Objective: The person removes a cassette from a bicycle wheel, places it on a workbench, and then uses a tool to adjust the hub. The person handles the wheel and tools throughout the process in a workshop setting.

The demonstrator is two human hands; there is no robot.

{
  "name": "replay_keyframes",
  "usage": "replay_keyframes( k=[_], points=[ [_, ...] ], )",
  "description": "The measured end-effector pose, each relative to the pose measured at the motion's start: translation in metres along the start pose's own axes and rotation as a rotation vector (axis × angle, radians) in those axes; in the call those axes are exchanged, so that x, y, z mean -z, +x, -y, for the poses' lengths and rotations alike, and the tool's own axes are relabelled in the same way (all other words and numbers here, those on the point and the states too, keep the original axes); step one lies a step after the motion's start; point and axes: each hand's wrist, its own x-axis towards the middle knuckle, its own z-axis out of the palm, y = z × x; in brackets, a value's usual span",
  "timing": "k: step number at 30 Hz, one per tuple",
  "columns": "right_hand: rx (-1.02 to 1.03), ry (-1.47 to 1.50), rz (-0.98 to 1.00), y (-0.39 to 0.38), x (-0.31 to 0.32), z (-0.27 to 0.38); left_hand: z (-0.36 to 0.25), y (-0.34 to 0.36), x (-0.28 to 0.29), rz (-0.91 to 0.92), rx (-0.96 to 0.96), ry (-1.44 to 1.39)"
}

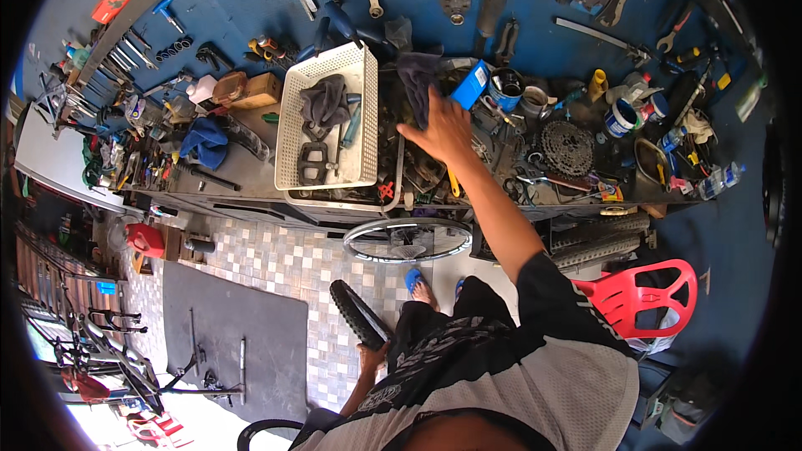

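Observation:
My right hand (443,129) reaches over the cluttered workbench, its thumb spread to the left and fingertips at or over a dark cloth (415,75); contact is unclear. A white perforated basket (288,150) just left of it holds a grey cloth (324,100), a pedal (313,163) and tools. A blue box (470,83) stands right of the hand. Low in the picture, my left hand (373,354) grips a black knobby tyre (355,309) beside my leg; its fingers are partly hidden behind the tyre.
A wheel (405,224) lies below the bench edge. A cassette (568,148) and cans sit on the bench (225,199), tools hang on the blue wall (551,50). A red chair (668,296) and spare tyres (597,250) are at right, bicycle frames (117,351) and a dark mat (234,309) at left.

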Motion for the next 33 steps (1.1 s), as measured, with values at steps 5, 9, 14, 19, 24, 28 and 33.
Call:
replay_keyframes(
  k=[5,9,14,19,24,28,33],
  points=[
    [-0.183,-0.146,0.208,0.062,-0.045,0.014,-0.006,-0.012,0.015,0.159,0.097,-0.019],
    [-0.269,0.061,0.302,0.094,-0.058,-0.015,-0.002,-0.009,0.003,0.05,0.064,0.095],
    [-0.316,0.646,-0.167,0.135,-0.03,-0.078,-0.019,-0.017,-0.014,0.128,0.245,0.14],
    [-0.05,0.39,-0.212,0.176,0.049,-0.111,-0.025,-0.047,-0.034,0.052,0.082,0.006],
    [0.28,-0.191,0.06,0.18,0.046,-0.143,-0.042,-0.047,-0.053,0.035,0.036,0.03],
    [0.15,-0.372,0.54,0.155,0.041,-0.126,-0.068,-0.05,-0.016,0.349,-0.051,0.107],
    [0.005,-0.108,0.662,0.081,0.03,-0.068,-0.179,-0.02,0.045,0.382,-0.287,0.406]
  ],
)
